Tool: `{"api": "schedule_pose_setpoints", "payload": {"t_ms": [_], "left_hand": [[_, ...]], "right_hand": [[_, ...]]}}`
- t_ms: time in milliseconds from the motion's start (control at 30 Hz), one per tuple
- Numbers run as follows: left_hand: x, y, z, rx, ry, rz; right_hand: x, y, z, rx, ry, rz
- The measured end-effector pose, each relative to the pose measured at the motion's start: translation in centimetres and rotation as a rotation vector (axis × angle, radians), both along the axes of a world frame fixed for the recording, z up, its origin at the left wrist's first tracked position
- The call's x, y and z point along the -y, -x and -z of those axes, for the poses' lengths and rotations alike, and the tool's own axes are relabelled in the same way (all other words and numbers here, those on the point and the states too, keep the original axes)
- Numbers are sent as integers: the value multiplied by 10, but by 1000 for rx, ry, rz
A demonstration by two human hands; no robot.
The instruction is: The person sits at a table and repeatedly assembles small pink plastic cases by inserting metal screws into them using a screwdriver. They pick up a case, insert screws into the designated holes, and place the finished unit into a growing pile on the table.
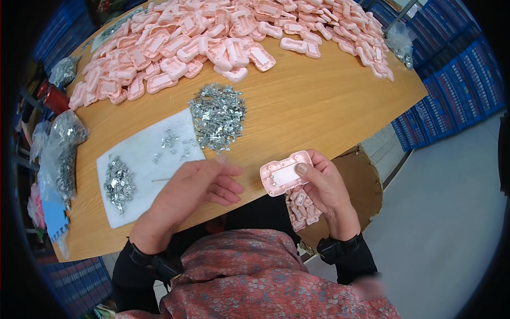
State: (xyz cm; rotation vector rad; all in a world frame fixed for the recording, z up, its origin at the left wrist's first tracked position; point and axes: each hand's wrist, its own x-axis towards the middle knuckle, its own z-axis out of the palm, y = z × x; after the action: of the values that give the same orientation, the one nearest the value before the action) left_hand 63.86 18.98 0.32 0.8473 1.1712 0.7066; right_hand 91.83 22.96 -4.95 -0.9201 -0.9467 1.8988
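Observation:
A pink plastic shell [272,169], its hollow side turned up with a pale rectangle inside, is held in my right hand [325,186] just past the table's front edge. The thumb presses on the shell's inner face. My left hand [204,181] hovers over the front of the table with its fingers apart and nothing visible in them. Close to it lies a white foam sheet [143,139] bearing a heap of small metal pieces [119,183], a few scattered ones [170,139] and a thin metal rod [160,180]. Beyond the fingertips is a larger pile of small metal clips [218,117].
Many pink shells [175,45] cover the far side of the wooden table [319,101]. Bags of metal parts [66,151] line the left edge. Below my right hand, a cardboard box [361,183] holds more pink pieces [304,208]. Blue stacks [451,90] stand at right.

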Motion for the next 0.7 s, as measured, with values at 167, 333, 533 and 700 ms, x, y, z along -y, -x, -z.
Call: {"api": "schedule_pose_setpoints", "payload": {"t_ms": [167, 333, 533, 700], "left_hand": [[-13, 28, -8, -177, -144, -46], [-58, 82, -13, -472, -216, -128], [-114, 149, 6, -980, -414, -250], [-144, 147, 29, -1423, -676, -216]], "right_hand": [[5, -32, 13, 177, -30, -50], [21, -120, 42, 410, 50, -22], [30, -246, 134, 1013, 98, 285], [26, -251, 152, 1011, -15, 355]]}}
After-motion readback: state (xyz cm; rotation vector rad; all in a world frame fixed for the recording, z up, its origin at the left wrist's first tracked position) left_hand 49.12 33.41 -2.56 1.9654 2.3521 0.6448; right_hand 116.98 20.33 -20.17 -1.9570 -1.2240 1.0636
